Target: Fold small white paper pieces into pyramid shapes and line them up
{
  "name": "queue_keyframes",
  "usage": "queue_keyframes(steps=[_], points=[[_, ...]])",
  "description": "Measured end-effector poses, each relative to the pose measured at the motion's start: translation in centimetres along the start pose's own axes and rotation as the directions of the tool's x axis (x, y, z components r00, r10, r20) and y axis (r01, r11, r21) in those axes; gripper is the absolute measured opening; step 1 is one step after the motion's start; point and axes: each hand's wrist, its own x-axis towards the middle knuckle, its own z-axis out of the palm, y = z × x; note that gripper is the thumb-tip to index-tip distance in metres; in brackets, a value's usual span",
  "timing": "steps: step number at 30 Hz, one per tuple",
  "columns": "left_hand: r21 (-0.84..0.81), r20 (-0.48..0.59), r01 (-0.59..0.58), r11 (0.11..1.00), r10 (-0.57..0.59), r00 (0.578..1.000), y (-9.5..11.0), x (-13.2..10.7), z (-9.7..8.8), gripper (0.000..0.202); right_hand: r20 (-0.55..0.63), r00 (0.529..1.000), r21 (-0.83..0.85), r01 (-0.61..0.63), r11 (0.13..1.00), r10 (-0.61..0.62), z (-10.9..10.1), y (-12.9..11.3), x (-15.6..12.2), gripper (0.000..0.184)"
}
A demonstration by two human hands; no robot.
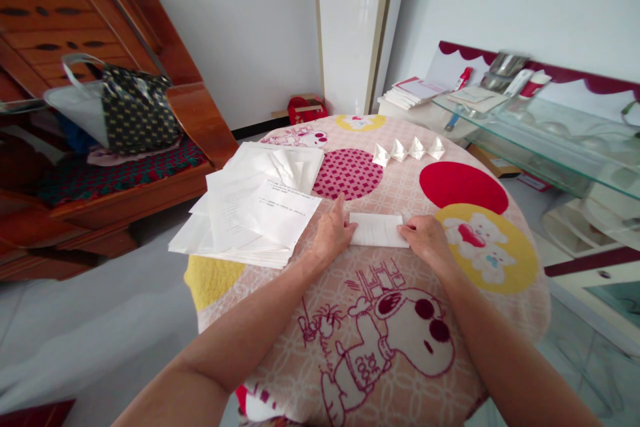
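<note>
A sheet of white paper (pixel 379 230), folded into a flat oblong, lies on the cloth-covered table between my hands. At its left end is my left hand (pixel 331 230), thumb against the paper's edge and index finger pointing away from me. My right hand (pixel 425 235) pinches the right end between its thumb and curled fingers. Beyond them, several small folded white paper pieces (pixel 399 150) with pointed tips stand in a row. A loose stack of white sheets (pixel 240 213), some with print, lies to the left of my left hand.
The round table wears a patterned cloth (pixel 280 360). A glass-topped stand (pixel 540 127) holding books, a metal pot and cups is close on the right. At left stands a wooden bench (pixel 195 113) with a dark patterned bag (pixel 137 110). A tall white cabinet-like unit (pixel 347 33) rises behind.
</note>
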Motion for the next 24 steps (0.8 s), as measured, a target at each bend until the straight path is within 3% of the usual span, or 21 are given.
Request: queue_keyframes(steps=[17, 24], points=[[0.084, 0.022, 0.019, 0.996, -0.021, 1.0, 0.44, -0.07, -0.15, 0.073, 0.05, 0.998, -0.091, -0.028, 0.995, 0.032, -0.29, -0.48, 0.06, 0.033], [0.283, 0.059, -0.182, 0.942, 0.173, 0.983, 0.28, -0.75, -0.03, 0.058, 0.056, 0.998, -0.083, -0.012, 0.996, 0.017, -0.03, -0.32, 0.25, 0.034]])
